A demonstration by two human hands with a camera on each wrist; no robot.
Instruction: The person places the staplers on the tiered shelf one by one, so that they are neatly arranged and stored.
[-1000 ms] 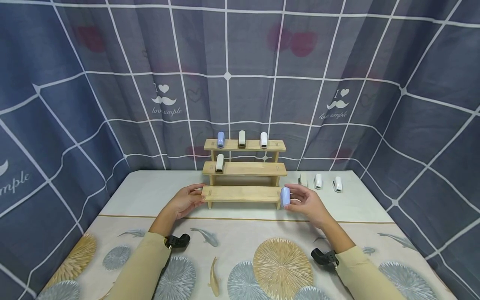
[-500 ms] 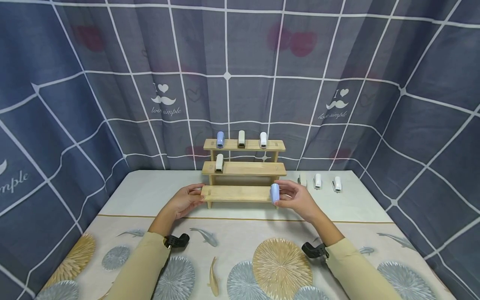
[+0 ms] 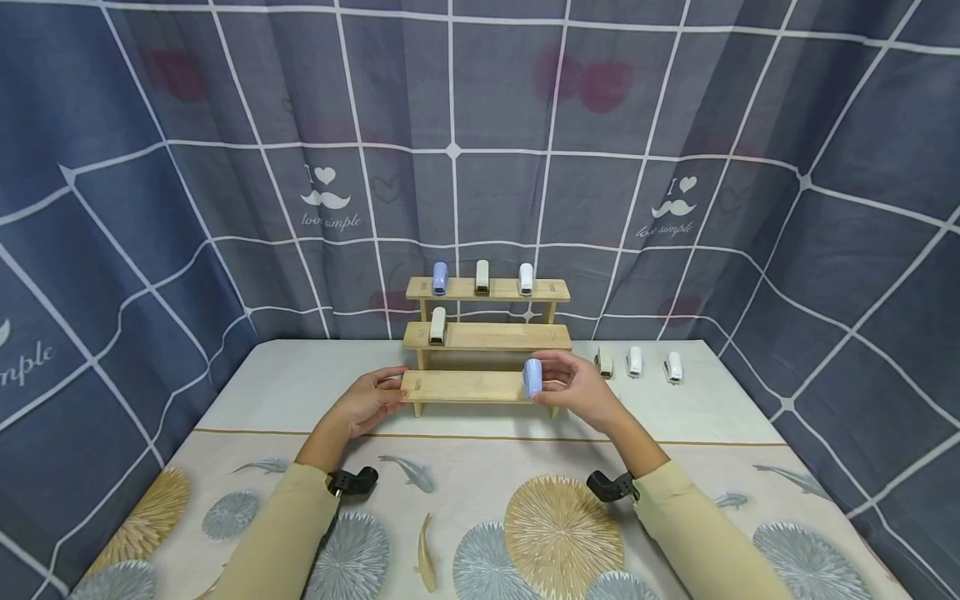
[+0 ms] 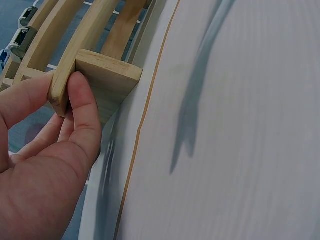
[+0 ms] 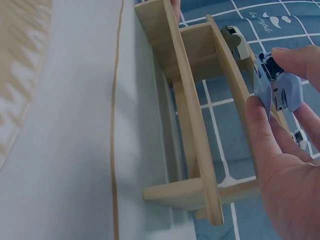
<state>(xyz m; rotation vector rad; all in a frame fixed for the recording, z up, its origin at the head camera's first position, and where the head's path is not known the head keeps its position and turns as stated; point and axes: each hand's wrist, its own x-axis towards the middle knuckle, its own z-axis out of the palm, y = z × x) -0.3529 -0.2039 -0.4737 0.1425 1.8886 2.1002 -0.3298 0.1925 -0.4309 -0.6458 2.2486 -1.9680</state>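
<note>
In the head view, my right hand (image 3: pixel 577 387) pinches a small blue stapler (image 3: pixel 532 378) just over the right part of the lowest board of a three-tier wooden stand (image 3: pixel 465 386). The right wrist view shows the metal inside of that blue stapler (image 5: pixel 277 82) between thumb and fingers. With thumb and fingers my left hand (image 3: pixel 372 402) grips the left end of the lowest board, which the left wrist view shows close up. Along the top board stand a blue stapler (image 3: pixel 440 278), a beige stapler (image 3: pixel 482 277) and a white stapler (image 3: pixel 526 279). A cream stapler (image 3: pixel 438 326) stands at the middle board's left end.
Right of the stand, a beige stapler (image 3: pixel 603 362), a white stapler (image 3: pixel 634 362) and another white stapler (image 3: pixel 673 367) stand on the white table (image 3: pixel 292 367). A patterned cloth (image 3: pixel 465 483) covers the near side. A grid-patterned curtain (image 3: pixel 495 200) hangs behind and at both sides.
My right hand has carried the blue stapler leftward and slightly up, from beside the lowest board's right end to over it. My left hand stays on the board.
</note>
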